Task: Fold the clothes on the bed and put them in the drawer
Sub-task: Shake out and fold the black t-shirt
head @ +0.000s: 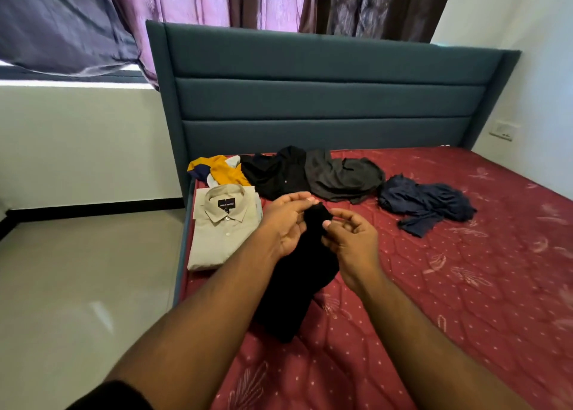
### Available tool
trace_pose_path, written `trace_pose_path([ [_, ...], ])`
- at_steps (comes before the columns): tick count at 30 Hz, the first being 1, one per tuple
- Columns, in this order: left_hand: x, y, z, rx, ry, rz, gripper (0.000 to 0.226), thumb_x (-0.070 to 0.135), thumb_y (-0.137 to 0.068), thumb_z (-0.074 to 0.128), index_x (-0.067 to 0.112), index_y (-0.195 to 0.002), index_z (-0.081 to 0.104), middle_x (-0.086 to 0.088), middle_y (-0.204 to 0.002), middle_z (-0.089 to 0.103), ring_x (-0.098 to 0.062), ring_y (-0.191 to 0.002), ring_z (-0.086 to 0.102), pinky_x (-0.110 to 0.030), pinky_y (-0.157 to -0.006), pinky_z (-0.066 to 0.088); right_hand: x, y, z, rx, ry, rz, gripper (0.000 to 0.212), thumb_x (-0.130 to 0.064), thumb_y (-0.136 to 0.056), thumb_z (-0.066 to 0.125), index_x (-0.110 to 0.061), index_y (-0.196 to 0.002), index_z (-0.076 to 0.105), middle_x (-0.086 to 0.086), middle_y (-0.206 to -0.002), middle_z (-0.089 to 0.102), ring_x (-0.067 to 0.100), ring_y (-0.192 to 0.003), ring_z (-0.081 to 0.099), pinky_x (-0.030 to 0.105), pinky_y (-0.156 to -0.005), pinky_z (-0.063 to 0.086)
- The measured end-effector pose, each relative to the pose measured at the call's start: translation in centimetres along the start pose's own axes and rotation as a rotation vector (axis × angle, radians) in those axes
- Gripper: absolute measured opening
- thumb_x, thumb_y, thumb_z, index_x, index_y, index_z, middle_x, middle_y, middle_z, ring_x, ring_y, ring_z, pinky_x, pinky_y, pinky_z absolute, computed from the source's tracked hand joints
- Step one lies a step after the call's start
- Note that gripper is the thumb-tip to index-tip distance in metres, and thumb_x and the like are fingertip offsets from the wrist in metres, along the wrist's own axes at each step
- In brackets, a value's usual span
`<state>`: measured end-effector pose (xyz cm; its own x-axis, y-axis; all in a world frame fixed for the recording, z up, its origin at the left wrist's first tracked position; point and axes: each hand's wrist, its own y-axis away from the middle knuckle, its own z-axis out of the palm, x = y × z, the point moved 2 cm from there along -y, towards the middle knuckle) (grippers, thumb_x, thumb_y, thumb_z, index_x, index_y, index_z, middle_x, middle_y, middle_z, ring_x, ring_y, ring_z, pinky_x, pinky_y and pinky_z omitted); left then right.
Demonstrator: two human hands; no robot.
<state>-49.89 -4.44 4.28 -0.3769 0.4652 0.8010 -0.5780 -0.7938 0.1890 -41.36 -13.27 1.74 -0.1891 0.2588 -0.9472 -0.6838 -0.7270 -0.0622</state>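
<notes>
A black garment [297, 288] hangs from both my hands above the red mattress [434, 270], its lower end lying on the bed. My left hand [286, 223] and my right hand [350, 239] both pinch its top edge close together. A folded beige shirt [223, 226] lies at the bed's left edge. Behind it sit unfolded clothes: a yellow and navy piece [217, 171], a black one [276, 171], a dark grey one [344, 174] and a navy one [424, 203].
The blue padded headboard [325, 99] stands behind the clothes. Tiled floor [86, 285] lies left of the bed. Purple curtains [217, 0] hang above, and a wall socket [501, 130] sits at right. No drawer is in view.
</notes>
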Motion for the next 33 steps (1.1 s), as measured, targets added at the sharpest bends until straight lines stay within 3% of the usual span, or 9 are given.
trace_pose_path([
  [6,0.3,0.2,-0.4,-0.108,0.151,-0.152,0.026,0.021,-0.097,0.036,0.013,-0.119,0.048,-0.029,-0.121,0.061,-0.034,-0.097,0.064,-0.042,-0.084,0.052,0.5,-0.4,-1.4,-0.104,0.063,-0.064,0.028,0.013,-0.087,0.058,-0.003,-0.108,0.067,0.004,-0.083,0.074,0.012,-0.079,0.069,0.026,-0.076,0.057],
  [12,0.5,-0.3,-0.4,-0.243,0.068,-0.239,0.062,0.043,-0.101,0.031,0.022,-0.155,0.008,-0.031,-0.131,0.055,-0.042,-0.119,0.057,-0.048,-0.097,0.047,-0.7,-2.3,-2.6,-0.193,0.447,-0.310,0.032,0.009,-0.072,0.076,-0.023,-0.077,0.073,-0.001,-0.084,0.063,0.009,-0.073,0.061,0.040,-0.073,0.054],
  [14,0.5,-0.5,-0.5,-0.269,0.021,-0.266,0.073,0.058,-0.099,0.028,0.027,-0.155,-0.006,-0.030,-0.136,0.052,-0.042,-0.121,0.056,-0.049,-0.104,0.043,-1.5,-2.9,-2.6,-0.277,0.537,-0.379,0.029,0.007,-0.069,0.079,-0.021,-0.073,0.070,-0.002,-0.093,0.056,0.008,-0.076,0.057,0.034,-0.068,0.052],
  [17,0.8,-0.6,0.0,-0.311,-0.046,-0.300,0.089,0.084,-0.083,0.017,0.037,-0.149,-0.021,-0.026,-0.154,0.027,-0.044,-0.132,0.044,-0.053,-0.112,0.034,-2.8,-3.8,-2.3,-0.405,0.675,-0.452,0.033,0.005,-0.066,0.081,-0.021,-0.063,0.062,0.004,-0.096,0.059,0.012,-0.097,0.059,0.022,-0.073,0.048],
  [18,0.9,-0.5,0.3,-0.319,-0.043,-0.305,0.095,0.089,-0.077,0.015,0.038,-0.147,-0.024,-0.025,-0.159,0.015,-0.046,-0.133,0.041,-0.055,-0.111,0.034,-2.9,-4.2,-2.3,-0.421,0.699,-0.448,0.035,0.006,-0.066,0.082,-0.021,-0.065,0.059,0.006,-0.092,0.059,0.016,-0.093,0.060,0.024,-0.071,0.049],
  [20,1.3,-0.2,0.8,-0.315,0.015,-0.294,0.102,0.094,-0.069,0.011,0.038,-0.146,-0.026,-0.020,-0.161,-0.005,-0.048,-0.128,0.045,-0.058,-0.104,0.041,-2.7,-4.7,-2.4,-0.397,0.681,-0.341,0.037,0.006,-0.067,0.081,-0.018,-0.076,0.054,0.006,-0.084,0.053,0.021,-0.065,0.054,0.030,-0.056,0.048],
  [23,1.4,-0.2,1.0,-0.283,0.080,-0.225,0.103,0.096,-0.065,0.008,0.040,-0.146,-0.024,-0.009,-0.162,-0.014,-0.047,-0.130,0.038,-0.061,-0.088,0.048,-2.0,-4.8,-2.8,-0.348,0.607,-0.192,0.044,0.002,-0.068,0.082,-0.023,-0.092,0.054,0.005,-0.089,0.053,0.016,-0.057,0.045,0.030,-0.047,0.045],
  [27,0.6,-0.9,0.4,-0.241,0.047,-0.152,0.101,0.098,-0.062,0.008,0.048,-0.146,-0.019,0.000,-0.162,-0.019,-0.045,-0.146,0.011,-0.074,-0.100,0.030,-2.2,-4.8,-2.6,-0.434,0.641,-0.053,0.059,0.002,-0.071,0.080,-0.021,-0.122,0.060,0.000,-0.109,0.064,0.012,-0.049,0.049,0.025,-0.042,0.042],
  [33,0.0,-1.5,0.3,-0.186,0.021,-0.099,0.097,0.097,-0.063,0.010,0.053,-0.145,-0.015,0.003,-0.162,-0.020,-0.042,-0.148,0.003,-0.076,-0.094,0.031,-2.8,-6.0,-2.3,-0.494,0.680,0.143,0.020,0.001,-0.075,0.077,-0.003,-0.094,0.070,0.017,-0.078,0.062,0.007,-0.045,0.049,0.019,-0.043,0.038],
])
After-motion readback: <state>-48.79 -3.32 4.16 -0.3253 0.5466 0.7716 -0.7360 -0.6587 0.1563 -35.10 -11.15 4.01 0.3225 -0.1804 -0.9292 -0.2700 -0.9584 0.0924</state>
